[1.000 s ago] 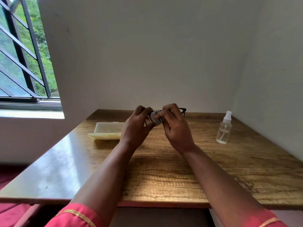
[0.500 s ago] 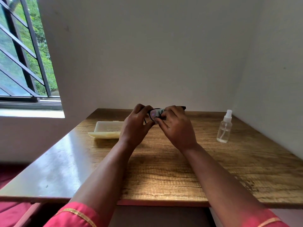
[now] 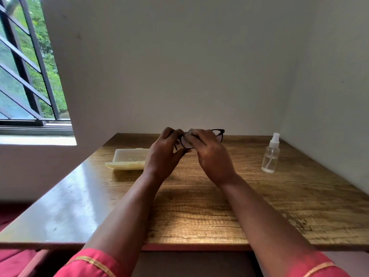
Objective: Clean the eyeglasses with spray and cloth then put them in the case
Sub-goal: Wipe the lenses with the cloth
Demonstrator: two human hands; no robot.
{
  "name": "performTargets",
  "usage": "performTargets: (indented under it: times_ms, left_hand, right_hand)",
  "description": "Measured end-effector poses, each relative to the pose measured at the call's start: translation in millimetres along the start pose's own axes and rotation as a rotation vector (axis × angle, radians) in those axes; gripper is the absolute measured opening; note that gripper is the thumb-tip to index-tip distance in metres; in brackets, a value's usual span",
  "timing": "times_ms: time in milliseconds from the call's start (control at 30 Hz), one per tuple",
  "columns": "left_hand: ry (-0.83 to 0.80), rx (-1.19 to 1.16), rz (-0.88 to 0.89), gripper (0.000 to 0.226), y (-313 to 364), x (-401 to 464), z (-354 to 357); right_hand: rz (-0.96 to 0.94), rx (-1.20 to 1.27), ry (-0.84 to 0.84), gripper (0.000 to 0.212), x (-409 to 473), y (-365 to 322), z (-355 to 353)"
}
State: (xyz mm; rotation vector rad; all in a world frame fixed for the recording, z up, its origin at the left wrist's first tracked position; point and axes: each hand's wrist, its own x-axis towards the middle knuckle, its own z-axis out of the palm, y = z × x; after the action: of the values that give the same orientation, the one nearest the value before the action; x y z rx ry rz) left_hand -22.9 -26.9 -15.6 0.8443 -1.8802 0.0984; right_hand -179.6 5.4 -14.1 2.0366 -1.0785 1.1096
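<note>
Black-framed eyeglasses (image 3: 219, 133) are held above the far middle of the wooden table (image 3: 199, 206). My left hand (image 3: 164, 154) grips their left end. My right hand (image 3: 211, 154) presses a small grey cloth (image 3: 190, 131) against the left lens, and only a scrap of the cloth shows above the fingers. The right lens and rim stick out past my right hand. A pale cream eyeglass case (image 3: 127, 160) lies open on the table to the left of my left hand. A clear spray bottle (image 3: 271, 156) with a white nozzle stands upright at the right.
White walls close off the table at the back and on the right, just behind the spray bottle. A barred window (image 3: 30, 76) is at the far left. The table's near edge runs across the frame below my forearms.
My right hand has shifted the cloth on the left lens, and both hands with the glasses have risen slightly away from me. Case and bottle have not moved.
</note>
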Motion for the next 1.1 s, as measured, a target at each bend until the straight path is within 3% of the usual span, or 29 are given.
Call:
performTargets:
  times_ms: [200,467,800,967,1100]
  left_hand:
    - [0.028,0.017,-0.021,0.041,0,0,-1]
    - [0.049,0.002,-0.012,0.036,1,-1,-3]
    - [0.026,0.009,0.003,0.039,-1,0,-2]
    - [0.029,0.002,-0.002,0.037,-3,-1,-2]
    - [0.009,0.005,0.014,0.04,-3,-1,-1]
  right_hand:
    - [0.056,0.01,0.032,0.028,-2,9,-4]
    - [-0.142,-0.019,-0.066,0.028,-3,-5,5]
    - [0.093,0.032,0.026,0.028,-2,8,-1]
    - [-0.065,0.022,-0.099,0.033,-3,-3,0]
    - [-0.097,-0.019,-0.093,0.028,0,-7,3]
